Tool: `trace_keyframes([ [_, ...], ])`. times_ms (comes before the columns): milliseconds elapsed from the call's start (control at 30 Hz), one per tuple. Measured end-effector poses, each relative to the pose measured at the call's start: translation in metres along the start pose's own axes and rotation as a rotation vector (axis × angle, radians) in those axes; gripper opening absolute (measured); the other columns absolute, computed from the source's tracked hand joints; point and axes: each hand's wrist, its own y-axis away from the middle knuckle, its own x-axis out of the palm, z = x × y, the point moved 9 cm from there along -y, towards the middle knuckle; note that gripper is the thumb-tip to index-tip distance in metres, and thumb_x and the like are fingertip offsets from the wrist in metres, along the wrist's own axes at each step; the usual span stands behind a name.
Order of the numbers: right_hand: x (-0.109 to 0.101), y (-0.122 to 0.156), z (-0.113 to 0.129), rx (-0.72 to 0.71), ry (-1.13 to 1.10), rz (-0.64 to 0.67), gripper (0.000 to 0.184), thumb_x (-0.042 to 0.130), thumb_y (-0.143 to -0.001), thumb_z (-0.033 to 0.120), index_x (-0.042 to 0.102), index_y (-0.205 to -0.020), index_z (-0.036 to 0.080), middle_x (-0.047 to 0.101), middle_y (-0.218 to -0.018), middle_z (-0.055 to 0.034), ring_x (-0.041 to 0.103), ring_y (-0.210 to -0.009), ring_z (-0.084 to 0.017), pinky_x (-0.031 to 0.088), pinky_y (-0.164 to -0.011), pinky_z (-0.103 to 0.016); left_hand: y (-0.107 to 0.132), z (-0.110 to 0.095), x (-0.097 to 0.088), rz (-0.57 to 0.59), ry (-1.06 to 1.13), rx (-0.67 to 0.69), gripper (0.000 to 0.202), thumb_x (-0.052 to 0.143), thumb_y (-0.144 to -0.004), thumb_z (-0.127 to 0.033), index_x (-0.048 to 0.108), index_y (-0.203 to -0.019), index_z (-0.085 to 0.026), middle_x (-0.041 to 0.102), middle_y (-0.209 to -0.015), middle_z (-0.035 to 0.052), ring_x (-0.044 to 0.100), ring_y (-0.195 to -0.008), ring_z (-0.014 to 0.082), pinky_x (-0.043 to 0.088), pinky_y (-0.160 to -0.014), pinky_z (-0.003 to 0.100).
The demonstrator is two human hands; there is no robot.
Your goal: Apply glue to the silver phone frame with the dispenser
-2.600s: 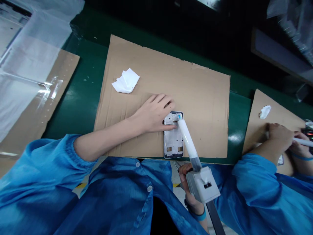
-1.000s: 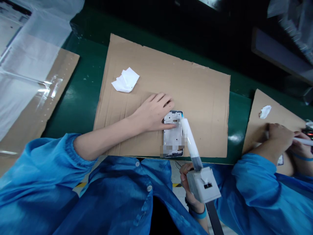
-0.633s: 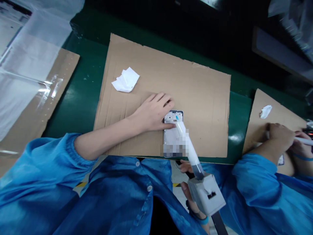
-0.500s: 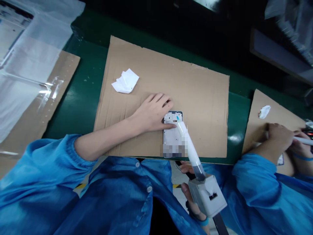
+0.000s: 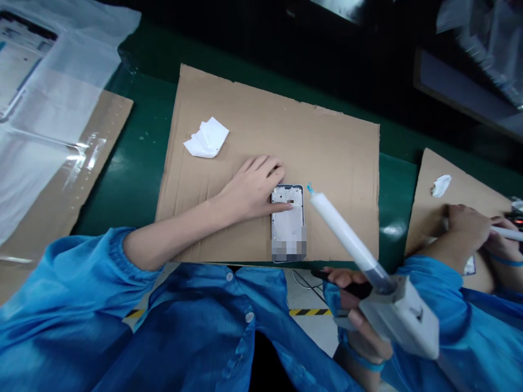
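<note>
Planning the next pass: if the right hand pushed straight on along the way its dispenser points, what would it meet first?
Probably bare cardboard sheet: the right hand aims the dispenser up-left, its tip just right of the phone frame. Height unclear.

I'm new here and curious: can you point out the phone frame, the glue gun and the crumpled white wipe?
phone frame (image 5: 288, 218): head view, bare middle of its plate.
glue gun (image 5: 343, 231): head view, middle of its white tube.
crumpled white wipe (image 5: 207, 139): head view, centre of the folds.
</note>
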Motion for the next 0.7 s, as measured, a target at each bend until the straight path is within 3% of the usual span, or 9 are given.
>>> trace_keyframes([
  [100,-0.001,-0.047,0.025,-0.043,-0.167,-0.073,0.046,0.086,-0.084,0.049,0.075,-0.125,0.030,0.066,-0.103,-0.0057,0.071,-0.104,-0.027,0.070,-0.111,-0.063,-0.001,0.007,-0.002,-0.004,0.032,-0.028,0.056,0.078,-0.109,-0.067,0.071,-0.131,-0.016,0.069,-0.153,0.0231,0.064,-0.142,0.0403,0.053,-0.122,0.055],
  [167,0.007,-0.087,0.028,-0.022,-0.298,-0.092,0.046,0.088,-0.078,0.044,0.076,-0.120,0.028,0.067,-0.102,-0.0051,0.072,-0.101,-0.024,0.070,-0.110,-0.058,-0.001,0.010,-0.004,-0.004,0.030,-0.026,0.054,0.075,-0.112,-0.063,0.070,-0.137,-0.015,0.069,-0.156,0.0233,0.064,-0.145,0.0404,0.054,-0.122,0.055],
  [267,0.025,-0.134,0.020,-0.007,-0.403,-0.110,0.048,0.088,-0.073,0.039,0.076,-0.117,0.026,0.071,-0.108,-0.0056,0.075,-0.108,-0.025,0.064,-0.123,-0.062,0.000,0.012,-0.006,0.002,0.007,-0.007,0.053,0.069,-0.117,-0.060,0.069,-0.144,-0.015,0.069,-0.160,0.0231,0.066,-0.147,0.0399,0.056,-0.122,0.057],
  [333,0.039,-0.148,0.011,0.001,-0.414,-0.092,0.046,0.087,-0.076,0.042,0.076,-0.117,0.024,0.073,-0.113,-0.0070,0.076,-0.116,-0.027,0.056,-0.132,-0.064,0.001,0.017,-0.010,-0.011,-0.030,-0.036,0.053,0.067,-0.118,-0.060,0.070,-0.144,-0.014,0.067,-0.165,0.0242,0.066,-0.148,0.0404,0.057,-0.122,0.058],
  [467,0.046,-0.135,-0.007,0.020,-0.390,-0.100,0.045,0.086,-0.082,0.046,0.079,-0.121,0.025,0.071,-0.112,-0.0071,0.073,-0.116,-0.026,0.054,-0.135,-0.059,0.000,0.028,-0.024,-0.062,-0.173,-0.119,0.063,0.066,-0.118,-0.068,0.069,-0.151,-0.014,0.060,-0.175,0.0262,0.058,-0.160,0.0443,0.052,-0.128,0.062],
  [533,0.043,-0.119,-0.011,0.032,-0.374,-0.138,0.046,0.087,-0.082,0.048,0.079,-0.121,0.026,0.068,-0.111,-0.0068,0.070,-0.114,-0.026,0.054,-0.135,-0.060,-0.005,0.033,-0.030,-0.056,-0.231,-0.125,0.064,0.062,-0.120,-0.068,0.069,-0.154,-0.015,0.065,-0.171,0.0247,0.061,-0.155,0.0431,0.054,-0.125,0.060],
  [700,0.038,-0.086,-0.017,0.111,-0.312,-0.192,0.049,0.085,-0.078,0.055,0.080,-0.121,0.032,0.065,-0.108,-0.0058,0.068,-0.103,-0.028,0.031,-0.152,-0.076,-0.027,0.058,-0.039,-0.040,-0.257,-0.138,0.057,0.060,-0.123,-0.063,0.071,-0.151,-0.015,0.074,-0.149,0.0211,0.070,-0.131,0.0377,0.061,-0.109,0.053],
])
